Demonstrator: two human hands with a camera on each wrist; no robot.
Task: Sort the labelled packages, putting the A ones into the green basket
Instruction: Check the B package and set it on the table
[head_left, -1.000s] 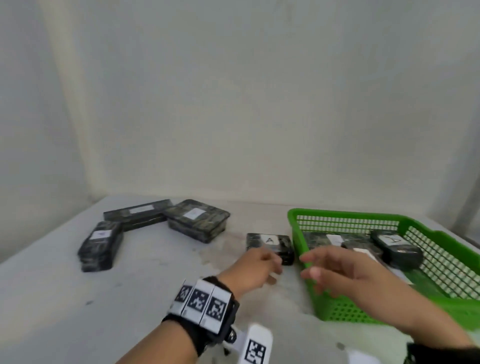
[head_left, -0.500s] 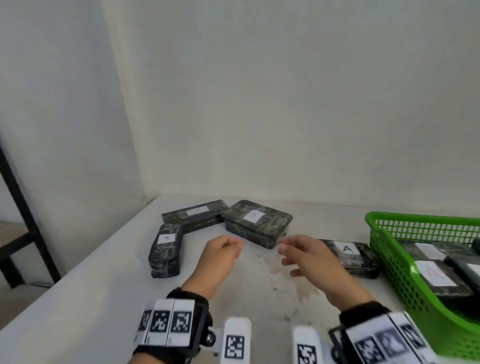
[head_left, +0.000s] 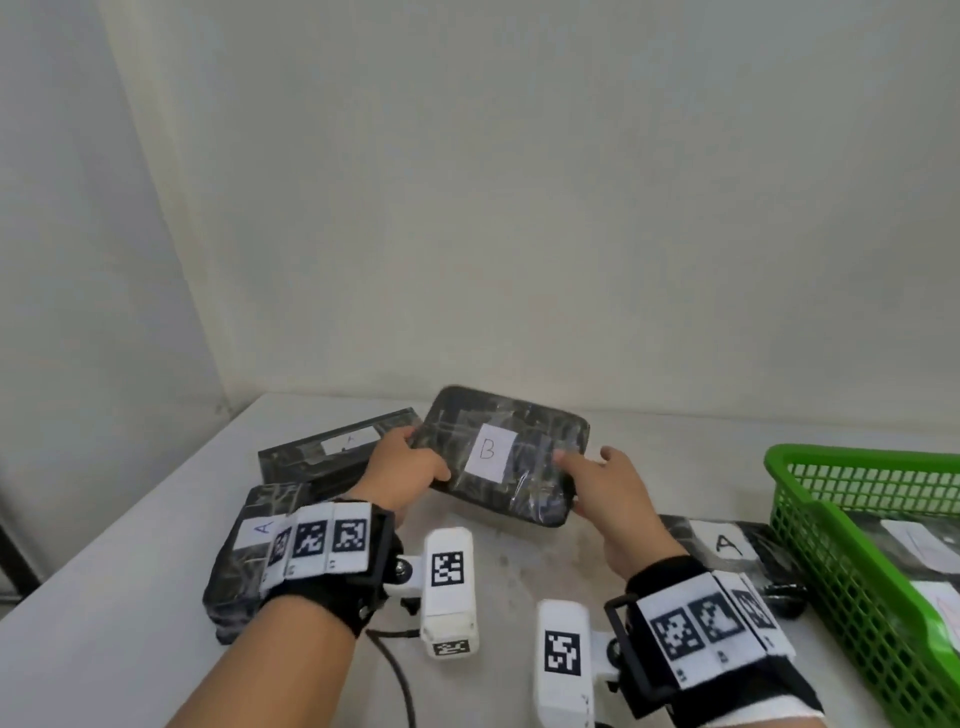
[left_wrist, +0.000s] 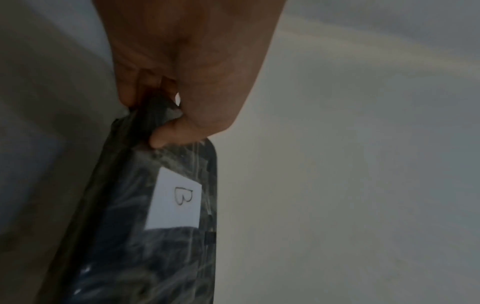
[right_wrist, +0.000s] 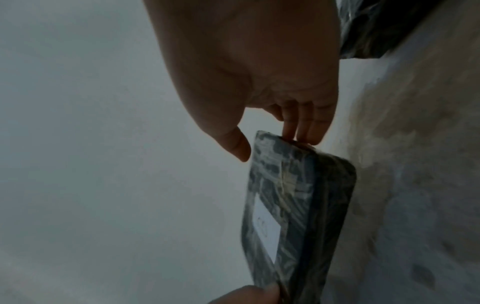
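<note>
A dark plastic-wrapped package with a white B label (head_left: 540, 436) is raised off the table and tilted, label towards me. My left hand (head_left: 423, 454) pinches its left edge, thumb on top and fingers behind, as the left wrist view shows on my left hand (left_wrist: 145, 121) and the B package (left_wrist: 176, 236). My right hand (head_left: 576, 478) holds its right edge. In the right wrist view my right hand (right_wrist: 272, 148) has its fingertips on the end of the B package (right_wrist: 298, 205) and its thumb beside the face. The green basket (head_left: 857, 467) stands at the right.
An A package (head_left: 244, 561) lies under my left forearm and another A package (head_left: 727, 545) lies beside the basket. A long labelled package (head_left: 322, 452) lies behind my left hand. The basket holds labelled packages. The wall and the corner are close behind the table.
Both hands reached forward from above the table, took the B package by its two edges and tilted it up. The head view moved closer.
</note>
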